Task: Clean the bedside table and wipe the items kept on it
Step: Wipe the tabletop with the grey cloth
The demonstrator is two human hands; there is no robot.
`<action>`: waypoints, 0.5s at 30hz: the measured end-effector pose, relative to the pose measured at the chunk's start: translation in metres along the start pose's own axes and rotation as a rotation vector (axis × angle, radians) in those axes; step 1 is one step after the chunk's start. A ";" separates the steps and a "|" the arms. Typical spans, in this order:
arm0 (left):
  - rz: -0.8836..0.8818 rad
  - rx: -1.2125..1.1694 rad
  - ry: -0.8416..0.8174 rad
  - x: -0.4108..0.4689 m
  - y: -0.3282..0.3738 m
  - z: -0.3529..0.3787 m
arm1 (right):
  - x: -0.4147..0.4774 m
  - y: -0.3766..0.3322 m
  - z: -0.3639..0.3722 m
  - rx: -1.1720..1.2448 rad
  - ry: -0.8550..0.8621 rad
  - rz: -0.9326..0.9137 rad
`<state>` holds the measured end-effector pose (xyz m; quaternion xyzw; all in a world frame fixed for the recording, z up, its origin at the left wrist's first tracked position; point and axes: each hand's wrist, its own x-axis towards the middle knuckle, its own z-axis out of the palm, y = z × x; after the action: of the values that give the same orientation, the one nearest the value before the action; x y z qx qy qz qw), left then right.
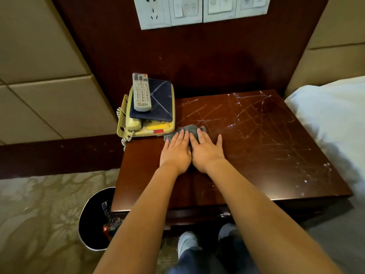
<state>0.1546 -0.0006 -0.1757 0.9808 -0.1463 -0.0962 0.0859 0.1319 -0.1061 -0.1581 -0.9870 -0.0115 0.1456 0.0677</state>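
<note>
A dark red wooden bedside table [256, 147] carries white chalky streaks over its right half. A grey cloth [192, 129] lies on its left part, just in front of a yellowish telephone [138, 125] at the back left corner. My left hand [176, 153] and my right hand [206, 152] lie side by side, fingers straight, pressing flat on the cloth. On the telephone sits a dark blue folder [158, 103] marked with white lines, and a grey remote control [141, 92] lies on the folder.
A black waste bin [92, 216] with rubbish stands on the patterned carpet to the table's left. A bed with white linen [331, 119] borders the right side. Wall sockets and switches [201, 10] hang above. My feet are under the table's front edge.
</note>
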 end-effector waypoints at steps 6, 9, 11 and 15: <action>-0.005 0.007 -0.028 -0.001 0.001 -0.003 | -0.002 0.000 -0.003 0.004 0.006 0.005; 0.004 0.005 -0.054 -0.018 0.007 -0.002 | -0.020 0.001 0.000 -0.003 -0.011 0.002; 0.009 0.006 -0.065 -0.032 0.012 0.001 | -0.035 0.001 0.004 -0.010 -0.020 -0.001; 0.009 0.017 -0.084 -0.069 0.024 0.005 | -0.072 0.002 0.012 -0.007 -0.032 0.000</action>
<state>0.0825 -0.0030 -0.1644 0.9759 -0.1550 -0.1355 0.0718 0.0596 -0.1097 -0.1491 -0.9847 -0.0132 0.1613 0.0642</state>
